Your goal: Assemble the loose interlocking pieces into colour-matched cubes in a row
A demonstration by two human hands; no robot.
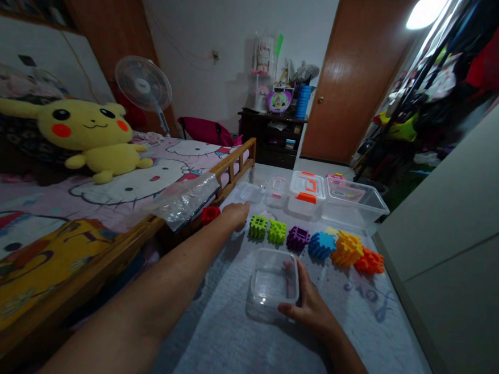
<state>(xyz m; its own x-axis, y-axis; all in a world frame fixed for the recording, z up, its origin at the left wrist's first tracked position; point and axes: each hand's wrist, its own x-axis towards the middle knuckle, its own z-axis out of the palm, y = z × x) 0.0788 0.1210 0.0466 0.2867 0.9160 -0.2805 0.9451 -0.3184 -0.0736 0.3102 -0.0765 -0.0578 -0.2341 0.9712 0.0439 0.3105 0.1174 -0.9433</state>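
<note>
My right hand (308, 304) grips the right side of a clear square plastic container (273, 291) standing on the cloth, its thumb at the near side. Its open top shows nothing inside. My left hand (235, 215) is stretched forward, near a clear plastic lid (250, 193) and left of a green block (257, 227); its fingers are mostly hidden behind the hand. A red block (210, 215) lies just left of my left wrist. Right of the green block runs a row: a second green block (277, 232), a purple one (298, 238), blue (322, 245), yellow (348, 248) and orange (370, 261).
Behind the blocks stand a lidded box with orange clips (306, 194), a smaller clear box (277, 192) and a large clear bin (355, 203). A wooden bed rail (233, 169) borders the left, with plastic wrap (184, 199) over it. A pale cabinet (455, 241) rises on the right.
</note>
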